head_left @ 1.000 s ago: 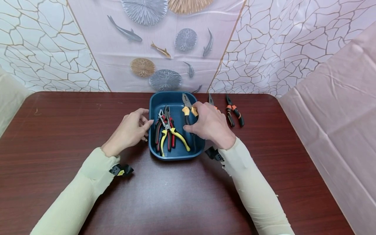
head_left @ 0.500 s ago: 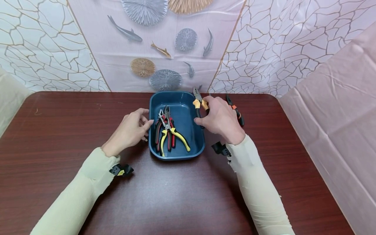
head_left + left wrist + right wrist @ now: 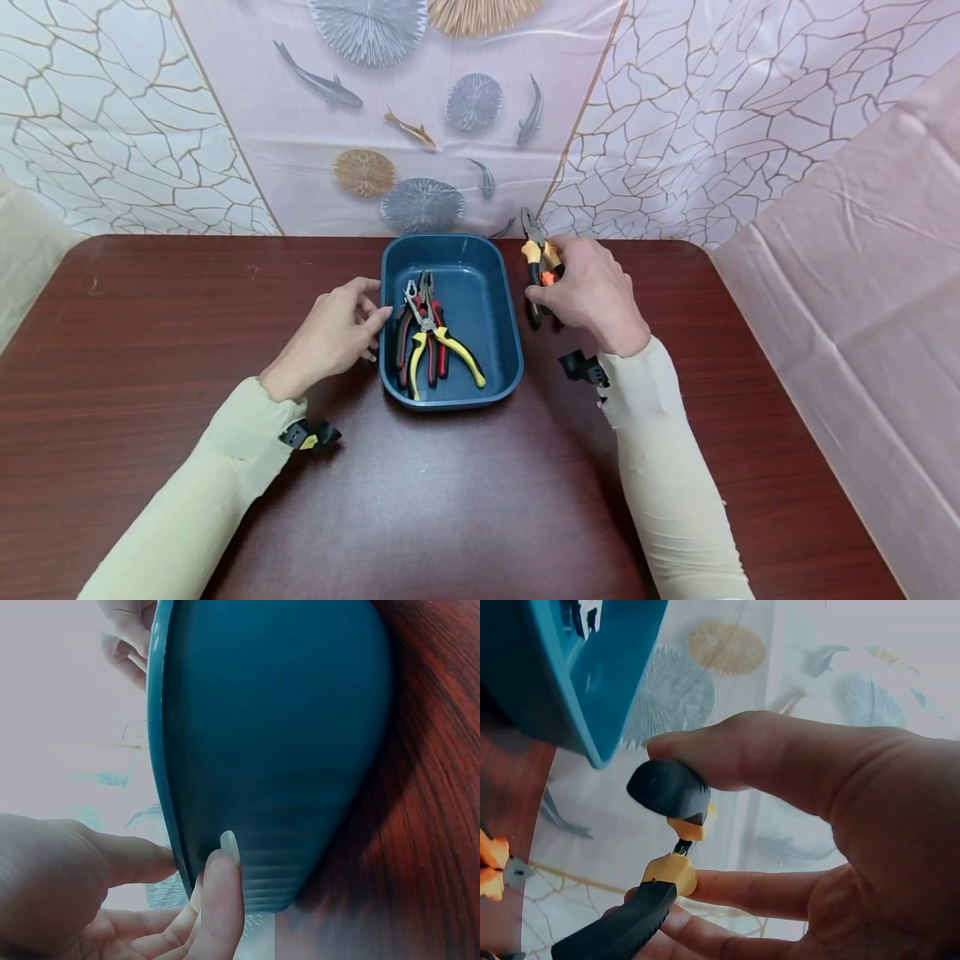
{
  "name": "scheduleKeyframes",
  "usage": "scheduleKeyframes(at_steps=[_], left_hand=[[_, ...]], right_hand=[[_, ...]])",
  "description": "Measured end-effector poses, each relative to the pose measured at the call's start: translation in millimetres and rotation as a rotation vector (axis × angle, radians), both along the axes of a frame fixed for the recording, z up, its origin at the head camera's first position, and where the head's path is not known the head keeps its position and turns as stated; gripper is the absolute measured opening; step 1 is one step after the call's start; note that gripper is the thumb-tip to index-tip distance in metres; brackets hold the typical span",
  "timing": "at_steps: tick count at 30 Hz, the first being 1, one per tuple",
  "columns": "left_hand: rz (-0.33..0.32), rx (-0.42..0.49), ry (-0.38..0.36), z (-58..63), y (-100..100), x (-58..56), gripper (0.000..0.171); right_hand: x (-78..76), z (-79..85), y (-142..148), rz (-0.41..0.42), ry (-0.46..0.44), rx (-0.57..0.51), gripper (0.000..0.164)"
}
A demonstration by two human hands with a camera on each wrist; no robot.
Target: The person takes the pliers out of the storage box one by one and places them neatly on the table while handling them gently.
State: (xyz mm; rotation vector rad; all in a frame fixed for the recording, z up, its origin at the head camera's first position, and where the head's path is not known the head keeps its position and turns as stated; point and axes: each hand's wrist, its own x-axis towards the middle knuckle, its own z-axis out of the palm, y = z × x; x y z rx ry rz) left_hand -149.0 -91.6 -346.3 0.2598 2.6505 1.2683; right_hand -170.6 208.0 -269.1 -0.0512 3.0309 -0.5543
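My left hand [image 3: 333, 329] pinches the left rim of a blue plastic bin [image 3: 486, 350]; in the left wrist view the thumb lies at the rim and a finger [image 3: 221, 892] on the outer wall. Right of the bin, my right hand [image 3: 596, 287] grips combination pliers [image 3: 533, 252] with yellow-and-black handles, held by the grips with the nose pointing away. The right wrist view shows the thumb on one black grip [image 3: 667, 787] and fingers at the other. Inside the bin lie yellow-handled pliers [image 3: 461, 350] across red-and-black-handled pliers [image 3: 442, 360].
Beneath the right hand, orange-and-black-handled pliers [image 3: 548, 278] show partly; the right wrist view catches their orange grips [image 3: 491, 870] on the dark wooden table [image 3: 420, 500]. A patterned cloth [image 3: 480, 150] hangs along the table's back edge.
My right hand has lifted the yellow-and-black pliers out of the bin's right side and carried them rightward past its rim. The left hand and bin stay still.
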Motion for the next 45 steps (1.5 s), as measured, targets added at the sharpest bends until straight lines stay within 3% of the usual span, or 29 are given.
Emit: scheduleKeyframes(at_steps=[3,6,11,18,34,40,45], left_hand=[[0.000,0.001,0.002,0.0,0.2,0.0,0.050],[0.000,0.000,0.004,0.2,0.4,0.0,0.050],[-0.002,-0.002,0.004,0.5,0.3,0.2,0.050],[-0.001,-0.005,0.003,0.7,0.0,0.5,0.050],[-0.001,0.001,-0.003,-0.2,0.5,-0.3,0.049],[0.000,0.004,-0.007,-0.5,0.6,-0.4,0.050],[0.003,0.001,-0.009,-0.5,0.3,-0.2,0.050]], right_hand=[[-1.0,1.3,5.1,-0.011,0.015,-0.001,0.024],[-1.4,3.0,10.6,-0.027,0.009,-0.001,0.026],[-3.0,4.8,21.5,-0.049,-0.031,-0.035,0.038],[-7.4,6.6,35.4,-0.098,-0.081,-0.064,0.073],[-17.0,4.7,72.0,-0.132,-0.118,-0.075,0.077],[-19.4,2.8,84.6,-0.151,-0.131,-0.082,0.070],[-21.5,0.5,94.0,-0.165,-0.151,-0.090,0.077]])
